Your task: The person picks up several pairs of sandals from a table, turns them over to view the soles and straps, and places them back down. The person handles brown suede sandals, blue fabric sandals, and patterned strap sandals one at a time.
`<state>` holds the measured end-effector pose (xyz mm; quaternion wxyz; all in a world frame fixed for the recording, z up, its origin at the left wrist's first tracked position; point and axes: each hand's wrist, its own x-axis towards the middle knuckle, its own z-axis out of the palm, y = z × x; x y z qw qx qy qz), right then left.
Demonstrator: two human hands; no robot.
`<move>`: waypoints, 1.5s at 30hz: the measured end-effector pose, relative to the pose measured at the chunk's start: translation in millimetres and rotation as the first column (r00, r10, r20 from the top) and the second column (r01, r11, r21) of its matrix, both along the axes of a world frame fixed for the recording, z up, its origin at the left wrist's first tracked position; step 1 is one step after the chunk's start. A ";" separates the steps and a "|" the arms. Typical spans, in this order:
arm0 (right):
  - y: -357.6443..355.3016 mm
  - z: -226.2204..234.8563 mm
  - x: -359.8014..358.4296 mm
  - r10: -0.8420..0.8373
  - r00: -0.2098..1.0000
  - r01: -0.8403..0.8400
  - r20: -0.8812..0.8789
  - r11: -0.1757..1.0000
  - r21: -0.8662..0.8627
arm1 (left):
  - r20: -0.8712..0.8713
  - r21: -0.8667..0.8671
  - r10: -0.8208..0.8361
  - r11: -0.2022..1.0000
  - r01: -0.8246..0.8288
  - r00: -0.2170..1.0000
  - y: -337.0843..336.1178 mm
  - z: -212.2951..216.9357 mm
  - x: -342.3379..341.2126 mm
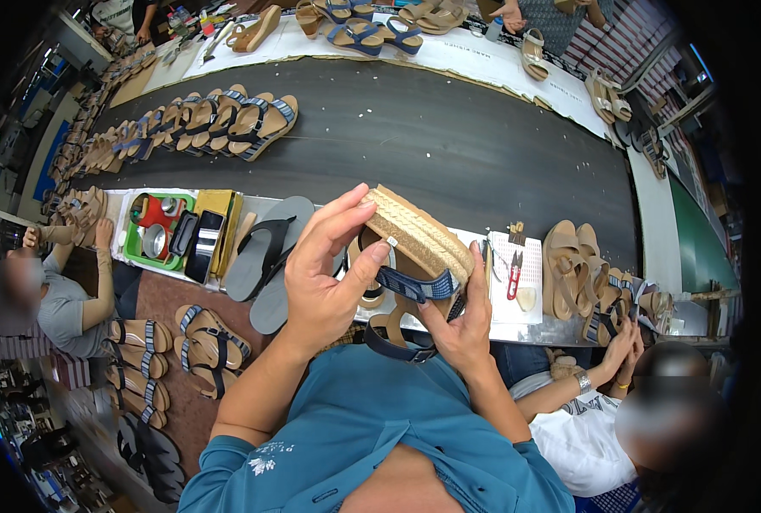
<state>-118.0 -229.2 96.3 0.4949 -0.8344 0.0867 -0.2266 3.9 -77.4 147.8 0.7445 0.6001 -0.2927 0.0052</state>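
Between my two hands a sandal [423, 231] is held up on its side, its woven straw-coloured sole edge facing up. A blue patterned strap and a dark ankle strap with a buckle hang below the sole. My left hand [325, 278] grips one end, with the fingers on the sole edge and the thumb bent in near a small white bit [391, 243]. At the other end my right hand [466, 329] holds the sole, its thumb on the strap. Behind the sandal, part of another sandal lies on the bench, mostly hidden.
Grey flip-flops [288, 256] lie left of my hands, beside a green tray [132, 244] of small containers. Red-handled cutters [514, 278] rest on white paper to the right. Tan sandals [564, 265] stand farther right. Sandals line the dark belt [380, 128]; co-workers sit on both sides.
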 end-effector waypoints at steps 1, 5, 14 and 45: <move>-0.5 -0.6 -0.8 0.000 1.000 0.000 0.002 1.000 -0.026 | 0.083 0.052 0.029 0.998 -0.033 0.996 1.7 0.4 0.5; -1.3 -3.8 -3.2 -0.004 1.000 0.004 0.003 0.993 -0.120 | 0.246 0.120 0.057 0.989 -0.088 0.968 7.7 -1.8 3.0; 3.2 -2.5 -4.8 -0.006 1.000 0.007 0.024 0.999 -0.042 | 0.074 0.068 0.041 0.997 -0.046 0.996 10.8 -4.9 0.6; -12.6 -16.6 2.7 0.215 0.976 -0.184 0.026 0.761 0.622 | -0.362 -0.155 -0.339 0.941 0.302 0.868 7.3 -24.0 -9.9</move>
